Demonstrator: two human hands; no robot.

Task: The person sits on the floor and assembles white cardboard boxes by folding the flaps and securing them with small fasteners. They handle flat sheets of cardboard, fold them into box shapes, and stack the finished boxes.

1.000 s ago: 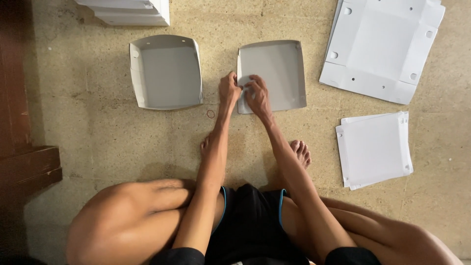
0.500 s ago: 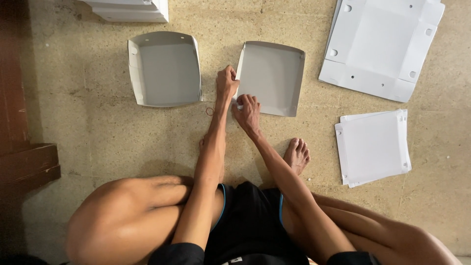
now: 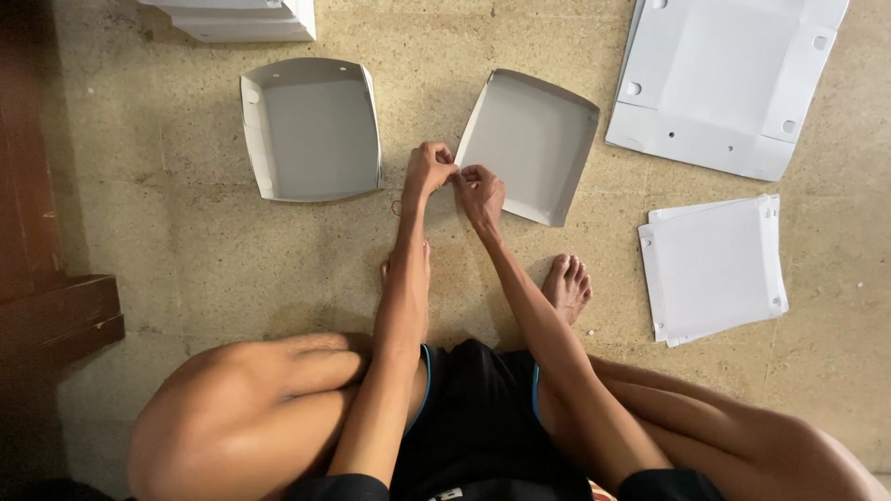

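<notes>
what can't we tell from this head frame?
- Corner of the tilted tray under both hands: left hand and right hand cover it, so the grip there is unclear.
- Stack at the top: cut off by the frame edge, count unknown.
- Flat sheet, top right: upper part cut off.
- Small loop on the floor by the left wrist: too small to identify.

Grey cardboard tray [image 3: 534, 139], speckled tan floor [image 3: 186, 241]
</notes>
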